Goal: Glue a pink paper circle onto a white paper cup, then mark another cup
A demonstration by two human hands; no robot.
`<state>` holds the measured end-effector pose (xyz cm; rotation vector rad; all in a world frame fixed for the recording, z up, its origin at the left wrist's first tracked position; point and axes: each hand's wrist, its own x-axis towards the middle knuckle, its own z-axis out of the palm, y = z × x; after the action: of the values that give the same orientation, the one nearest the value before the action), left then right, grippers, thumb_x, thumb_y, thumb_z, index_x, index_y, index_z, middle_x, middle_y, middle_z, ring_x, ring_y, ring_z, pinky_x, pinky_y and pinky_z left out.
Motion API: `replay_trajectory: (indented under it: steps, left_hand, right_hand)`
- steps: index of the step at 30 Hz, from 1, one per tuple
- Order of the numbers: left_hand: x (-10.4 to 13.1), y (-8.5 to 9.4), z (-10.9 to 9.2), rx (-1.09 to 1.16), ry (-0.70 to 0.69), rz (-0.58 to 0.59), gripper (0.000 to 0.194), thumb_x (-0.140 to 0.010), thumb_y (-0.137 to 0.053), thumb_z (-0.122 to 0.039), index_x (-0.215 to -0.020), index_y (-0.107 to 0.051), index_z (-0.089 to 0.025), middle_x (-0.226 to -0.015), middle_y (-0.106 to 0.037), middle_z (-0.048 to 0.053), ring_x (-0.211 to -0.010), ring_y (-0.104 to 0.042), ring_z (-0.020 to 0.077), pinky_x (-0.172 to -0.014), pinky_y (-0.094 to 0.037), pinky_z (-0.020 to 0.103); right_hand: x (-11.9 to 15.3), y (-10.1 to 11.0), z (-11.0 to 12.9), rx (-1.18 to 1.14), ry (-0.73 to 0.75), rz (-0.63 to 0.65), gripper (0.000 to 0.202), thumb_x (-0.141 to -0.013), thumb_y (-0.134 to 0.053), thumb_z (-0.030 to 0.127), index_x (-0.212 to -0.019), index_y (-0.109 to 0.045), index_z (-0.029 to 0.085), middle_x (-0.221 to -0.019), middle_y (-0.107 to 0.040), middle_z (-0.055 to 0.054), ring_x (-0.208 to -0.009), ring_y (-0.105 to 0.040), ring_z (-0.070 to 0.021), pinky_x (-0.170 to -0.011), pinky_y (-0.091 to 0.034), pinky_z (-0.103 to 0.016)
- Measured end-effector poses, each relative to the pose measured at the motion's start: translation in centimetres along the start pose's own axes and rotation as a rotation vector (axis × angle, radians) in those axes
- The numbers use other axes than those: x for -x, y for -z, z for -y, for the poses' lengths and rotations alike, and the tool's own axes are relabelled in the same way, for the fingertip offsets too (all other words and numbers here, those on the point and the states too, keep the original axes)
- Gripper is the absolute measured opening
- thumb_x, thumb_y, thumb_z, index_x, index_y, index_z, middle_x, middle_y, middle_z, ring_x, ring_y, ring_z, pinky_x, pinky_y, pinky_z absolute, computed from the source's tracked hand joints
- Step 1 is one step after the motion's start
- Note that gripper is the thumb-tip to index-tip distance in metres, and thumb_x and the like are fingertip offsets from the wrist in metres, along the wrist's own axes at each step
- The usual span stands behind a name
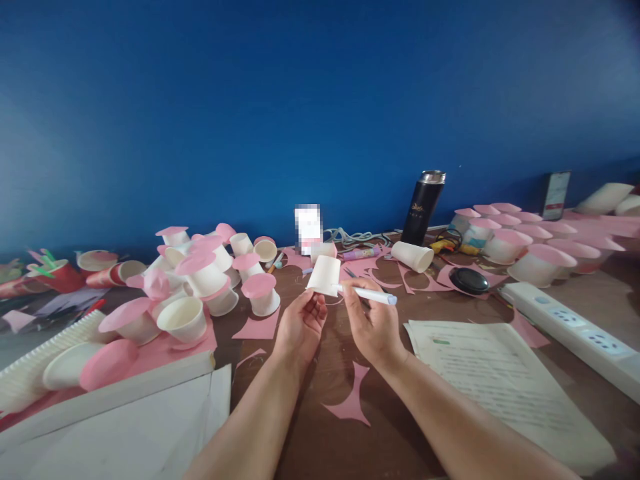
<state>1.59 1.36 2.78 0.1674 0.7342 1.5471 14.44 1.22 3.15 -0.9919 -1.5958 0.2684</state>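
Note:
A white paper cup (324,275) is held on its side above the brown table (320,453), its wall facing me. My left hand (304,321) grips the cup at its lower left edge, fingers curled. A white marker (371,294) is pinched in my right hand (374,327), its tip at the cup's right edge and its blue-tinted end pointing right. Whether the tip touches the cup cannot be made out. A pink paper scrap (351,400) lies on the table between my forearms.
Pink-topped cups (260,293) crowd the left; more (543,263) stand at right. Behind are a black thermos (423,208), a lying cup (413,256) and cables. A printed paper (490,380), power strip (575,333) and black round object (469,281) lie at right; stacked cups (55,360) at left.

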Motion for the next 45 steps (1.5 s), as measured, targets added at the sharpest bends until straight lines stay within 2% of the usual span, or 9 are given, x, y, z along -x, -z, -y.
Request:
replay_trajectory:
  steps: [6, 26, 32, 37, 42, 45]
  left_hand:
    - [-0.12, 0.16, -0.14, 0.017, 0.032, -0.024, 0.009, -0.079, -0.056, -0.005, -0.073, -0.060, -0.009, -0.068, -0.062, 0.004, -0.059, -0.060, 0.0082, -0.054, -0.052, 0.017]
    - [-0.17, 0.19, -0.34, 0.040, 0.052, 0.002, 0.008, -0.079, -0.056, -0.005, -0.073, -0.059, -0.009, -0.067, -0.060, 0.003, -0.059, -0.060, 0.0072, -0.055, -0.052, 0.017]
    - [-0.24, 0.21, -0.53, 0.084, 0.095, 0.009, 0.008, -0.077, -0.058, -0.005, -0.072, -0.058, -0.011, -0.065, -0.058, 0.002, -0.058, -0.059, 0.0069, -0.053, -0.050, 0.015]
    - [-0.24, 0.27, -0.66, 0.125, 0.116, -0.009, 0.008, -0.076, -0.059, -0.005, -0.071, -0.057, -0.010, -0.064, -0.058, 0.001, -0.058, -0.059, 0.0070, -0.051, -0.049, 0.015]
    - [-0.15, 0.22, -0.78, 0.136, 0.134, 0.001, 0.009, -0.078, -0.057, -0.006, -0.071, -0.056, -0.011, -0.062, -0.057, 0.001, -0.056, -0.058, 0.0066, -0.050, -0.048, 0.015]
    - [-0.22, 0.22, -0.79, 0.134, 0.136, 0.013, 0.009, -0.079, -0.056, -0.006, -0.071, -0.056, -0.011, -0.063, -0.057, 0.001, -0.056, -0.058, 0.0067, -0.048, -0.048, 0.014]
  right_hand:
    - [0.08, -0.10, -0.21, 0.003, -0.007, 0.007, 0.015, -0.091, -0.049, 0.028, -0.093, -0.061, 0.020, -0.092, -0.067, -0.006, -0.087, -0.063, -0.0202, -0.079, -0.049, -0.033]
    - [0.25, -0.14, -0.06, 0.046, 0.039, 0.014, 0.015, -0.090, -0.050, 0.028, -0.094, -0.062, 0.020, -0.094, -0.069, -0.006, -0.090, -0.064, -0.0207, -0.084, -0.048, -0.035]
    - [0.11, 0.05, 0.13, 0.047, -0.012, 0.029, 0.016, -0.090, -0.050, 0.029, -0.089, -0.062, 0.019, -0.086, -0.069, -0.006, -0.082, -0.064, -0.0202, -0.078, -0.049, -0.034]
    - [-0.16, 0.18, 0.12, -0.031, -0.007, -0.031, 0.016, -0.091, -0.048, 0.028, -0.091, -0.062, 0.020, -0.091, -0.068, -0.006, -0.085, -0.064, -0.0190, -0.077, -0.050, -0.032]
    - [-0.01, 0.03, -0.07, 0.017, 0.018, 0.024, 0.015, -0.090, -0.049, 0.027, -0.091, -0.062, 0.020, -0.088, -0.068, -0.005, -0.083, -0.064, -0.0192, -0.078, -0.050, -0.032]
    - [0.04, -0.09, -0.18, 0.046, 0.024, 0.006, 0.016, -0.090, -0.049, 0.028, -0.093, -0.063, 0.020, -0.092, -0.069, -0.006, -0.088, -0.064, -0.0205, -0.080, -0.049, -0.034]
